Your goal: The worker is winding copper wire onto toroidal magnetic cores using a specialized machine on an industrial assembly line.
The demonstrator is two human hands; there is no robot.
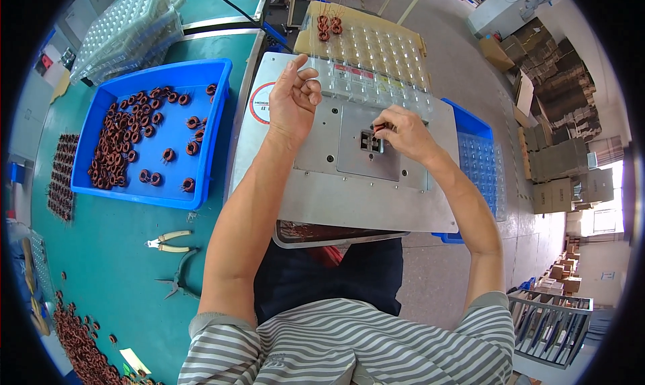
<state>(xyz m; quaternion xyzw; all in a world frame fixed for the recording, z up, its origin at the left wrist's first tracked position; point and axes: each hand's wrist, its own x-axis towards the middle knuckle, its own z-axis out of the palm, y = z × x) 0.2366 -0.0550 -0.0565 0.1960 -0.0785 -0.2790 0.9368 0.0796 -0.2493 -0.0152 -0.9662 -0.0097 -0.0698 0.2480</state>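
My right hand pinches a small copper-wound ring coil at the edge of a square opening in the machine's metal top plate. Fingertips cover part of this coil. My left hand is raised over the plate's far left part, its fingers loosely curled and the thumb apart; I see nothing held in it. Beyond both hands lies a clear plastic tray with rows of pockets. A few wound coils with upright wire ends rest at its far left corner.
On the green table at left, a blue bin holds many loose coils. Cutters and pliers lie nearer, with piled coils beyond. Clear trays are stacked far left. Another blue bin stands right of the machine.
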